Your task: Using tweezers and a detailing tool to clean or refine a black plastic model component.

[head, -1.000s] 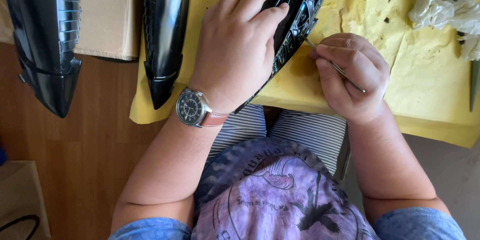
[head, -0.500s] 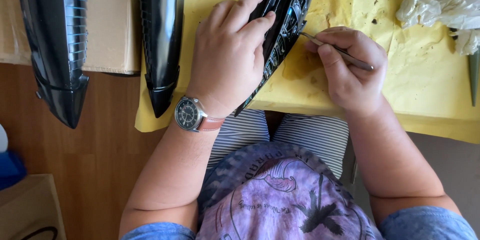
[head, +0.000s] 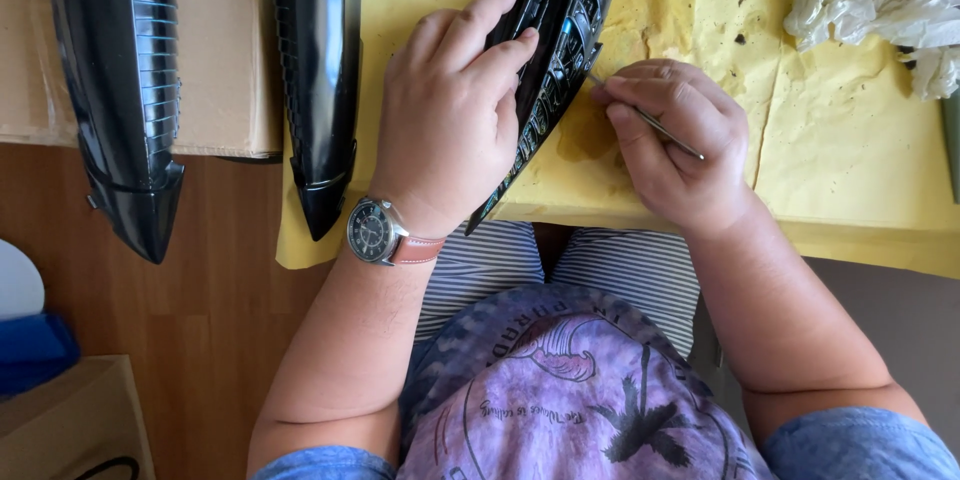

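My left hand (head: 450,115), with a brown-strapped wristwatch (head: 378,232) on the wrist, lies over a glossy black slatted grille piece (head: 565,10) and holds it down on yellow paper (head: 800,160). My right hand (head: 680,145) pinches a thin metal pick (head: 650,120). Its tip points left at the slats on the grille's right edge, close to my left fingertips.
Two more long black glossy trim pieces lie to the left, one (head: 320,70) on the yellow paper's edge, one (head: 125,90) on cardboard (head: 225,50). Crumpled white tissue (head: 880,10) sits top right. Wooden floor, a blue and white object (head: 25,335) and a box (head: 70,420) are lower left.
The view has shifted slightly, with things sitting a little lower in frame. My right hand has moved the pick's tip closer to the grille edge. My left hand keeps its hold.
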